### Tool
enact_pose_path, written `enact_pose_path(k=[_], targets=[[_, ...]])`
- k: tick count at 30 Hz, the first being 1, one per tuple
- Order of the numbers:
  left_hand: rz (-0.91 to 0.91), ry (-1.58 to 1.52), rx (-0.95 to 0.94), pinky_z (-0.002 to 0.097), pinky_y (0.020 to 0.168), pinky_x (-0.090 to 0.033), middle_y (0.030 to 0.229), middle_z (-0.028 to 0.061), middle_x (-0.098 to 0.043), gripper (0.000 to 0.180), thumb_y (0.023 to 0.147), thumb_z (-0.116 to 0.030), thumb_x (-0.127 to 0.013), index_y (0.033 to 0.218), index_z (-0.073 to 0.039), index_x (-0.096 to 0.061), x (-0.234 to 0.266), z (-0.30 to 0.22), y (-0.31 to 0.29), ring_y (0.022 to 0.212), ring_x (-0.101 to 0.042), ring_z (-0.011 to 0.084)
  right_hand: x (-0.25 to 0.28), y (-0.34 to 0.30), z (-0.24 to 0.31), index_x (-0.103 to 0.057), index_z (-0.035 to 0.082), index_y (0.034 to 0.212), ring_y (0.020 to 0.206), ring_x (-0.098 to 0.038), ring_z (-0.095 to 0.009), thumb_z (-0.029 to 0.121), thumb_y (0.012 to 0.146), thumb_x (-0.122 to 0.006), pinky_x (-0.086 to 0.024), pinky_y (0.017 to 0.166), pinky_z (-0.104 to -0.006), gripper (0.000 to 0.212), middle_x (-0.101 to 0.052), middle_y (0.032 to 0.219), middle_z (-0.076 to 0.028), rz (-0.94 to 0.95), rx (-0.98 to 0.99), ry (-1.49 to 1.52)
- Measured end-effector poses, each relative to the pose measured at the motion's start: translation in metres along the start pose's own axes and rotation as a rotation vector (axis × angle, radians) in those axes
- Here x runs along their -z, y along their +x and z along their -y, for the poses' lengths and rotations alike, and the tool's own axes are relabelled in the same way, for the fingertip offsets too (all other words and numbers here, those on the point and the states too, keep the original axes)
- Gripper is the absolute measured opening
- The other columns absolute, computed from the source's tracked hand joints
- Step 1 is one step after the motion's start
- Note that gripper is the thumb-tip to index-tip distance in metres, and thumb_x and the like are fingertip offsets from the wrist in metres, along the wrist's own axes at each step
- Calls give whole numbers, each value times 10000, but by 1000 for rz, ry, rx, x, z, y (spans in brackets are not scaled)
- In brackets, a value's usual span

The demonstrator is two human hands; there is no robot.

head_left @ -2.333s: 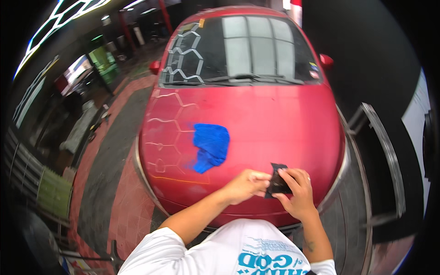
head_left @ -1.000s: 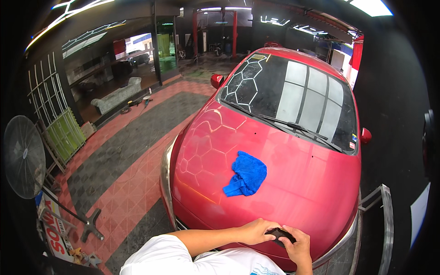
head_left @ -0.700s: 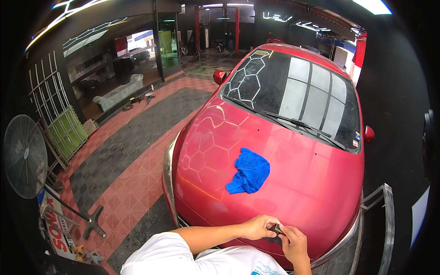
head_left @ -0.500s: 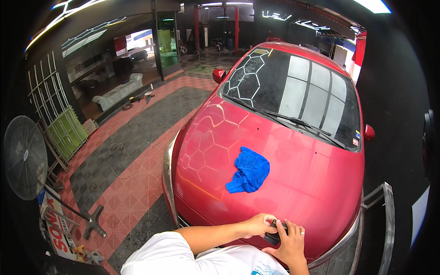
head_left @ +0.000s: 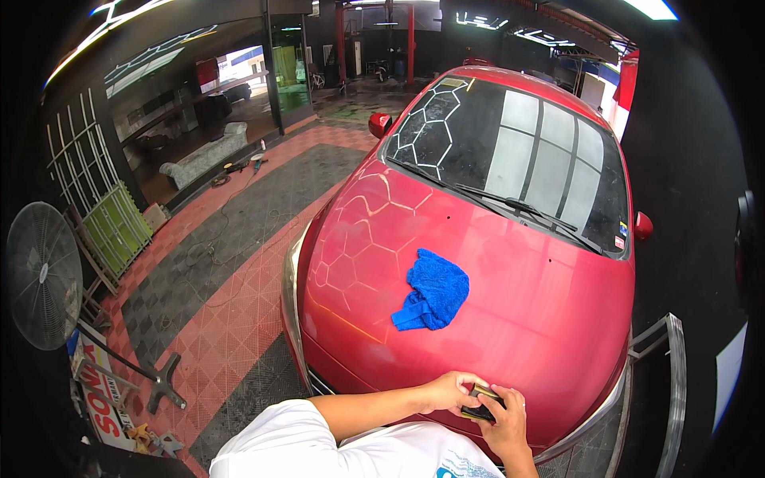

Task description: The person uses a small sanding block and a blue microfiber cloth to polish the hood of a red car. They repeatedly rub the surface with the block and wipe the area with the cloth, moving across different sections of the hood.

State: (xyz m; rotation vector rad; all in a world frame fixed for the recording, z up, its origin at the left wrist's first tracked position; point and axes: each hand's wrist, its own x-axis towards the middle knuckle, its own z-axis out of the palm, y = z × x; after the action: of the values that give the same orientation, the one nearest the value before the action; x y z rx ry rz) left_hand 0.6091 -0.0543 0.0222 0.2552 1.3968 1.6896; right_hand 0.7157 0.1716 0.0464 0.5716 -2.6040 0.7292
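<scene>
Head view: I hold a small dark block with yellowish edges [head_left: 479,413] between my two hands, above the near part of the red hood [head_left: 526,319], a little right of the middle. My left hand [head_left: 452,392] pinches the block's left side between thumb and fingers; my right hand [head_left: 508,418] curls over its right side, fingers bent across the face, so I have it from both sides at once. Neither hand is nearer than the other, since the block sits right between them. Its broad face looks up toward me, but my fingers cover so much that I cannot tell which way its long axis runs. Nor can I tell whether its underside touches the paint.

Most of the hood spreads out beyond my fingers, toward the windscreen [head_left: 510,151]. On it, far and to the left of my grip, lies a crumpled blue cloth [head_left: 438,288], well apart from the block, its narrow end toward the near left. My left hand is the nearer one to that cloth.
</scene>
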Motion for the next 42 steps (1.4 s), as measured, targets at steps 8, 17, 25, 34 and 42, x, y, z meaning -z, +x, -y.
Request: enact_pose_path(k=[8, 17, 25, 34, 42], targets=[[-37, 205, -73, 353, 838, -613, 1161, 64, -865, 505, 1095, -34, -844, 1570, -60, -676, 2, 8, 8, 1003, -763, 124, -14, -10, 0, -847, 123, 1303, 1311, -715, -431, 36, 711, -967, -540, 1131, -591, 610, -743, 1444, -184, -88, 8, 10], [34, 192, 11, 347, 869, -632, 1196, 64, -840, 524, 1071, -61, -869, 1549, -71, -655, 11, 2, 12, 1065, -766, 148, -17, -11, 1, -827, 94, 1267, 1309, -717, -426, 55, 757, -917, -549, 1128, -594, 519, -758, 1467, -179, -41, -2, 5], [-7, 249, 41, 355, 976, -665, 1186, 134, -886, 635, 1068, -13, -851, 1659, -51, -623, 41, -16, 22, 1111, -822, 175, -2, -4, -19, -848, 125, 1330, 1292, -734, -393, 233, 763, -1046, -583, 1105, -569, 609, -777, 1487, -145, 41, -45, -80], [-974, 1331, -568, 711, 1344, -390, 1747, 273, -521, 992, 839, -499, -1057, 1689, -198, -644, 161, -66, 61, 1657, -436, 518, 23, -23, -83, -791, -3, 1423, 1304, -751, -424, 153, 856, -1012, -597, 1159, -507, 628, -794, 1468, -229, -311, -604, 115], [-958, 1471, -339, 858, 1390, -161, 1969, 305, -173, 1062, 876, -697, -962, 1789, -334, -558, 249, -106, 182, 1799, -123, 622, 58, -43, -155, -767, -30, 1441, 1395, -737, -368, 154, 930, -981, -546, 1237, -463, 583, -749, 1509, -232, -466, -973, 120]])
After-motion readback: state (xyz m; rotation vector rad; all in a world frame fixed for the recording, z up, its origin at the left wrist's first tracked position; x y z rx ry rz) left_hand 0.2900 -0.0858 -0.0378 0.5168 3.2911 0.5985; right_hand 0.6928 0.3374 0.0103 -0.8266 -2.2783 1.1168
